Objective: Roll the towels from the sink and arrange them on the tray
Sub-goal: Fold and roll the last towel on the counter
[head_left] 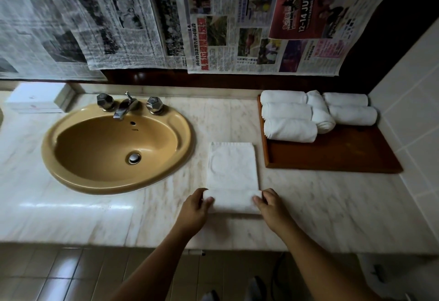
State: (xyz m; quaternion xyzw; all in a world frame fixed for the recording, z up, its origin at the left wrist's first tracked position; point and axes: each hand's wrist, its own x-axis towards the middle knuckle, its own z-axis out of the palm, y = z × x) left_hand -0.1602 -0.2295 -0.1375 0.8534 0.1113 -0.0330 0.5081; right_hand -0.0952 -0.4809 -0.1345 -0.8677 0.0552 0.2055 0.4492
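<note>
The towel (232,170) on the counter (332,205) near its front edge, between sink (71,139) and tray (332,155), is likely light, soft and limp, so your left hand (194,205) and right hand (272,204) each pinch one end of its near rolled fold.

The sink (55,134) is mustard-ochre with shiny chrome taps (129,105), set in a worktop (308,205) of pale cream marble with faint pinkish-brown veins. The half-rolled towel (231,170) and the rolled towels (289,129) are plain white, and the tray (332,155) is dark reddish-brown wood. The newspapers (118,27) above show black-and-white print on the left and colour pages with a red advert (306,8) on the right.
</note>
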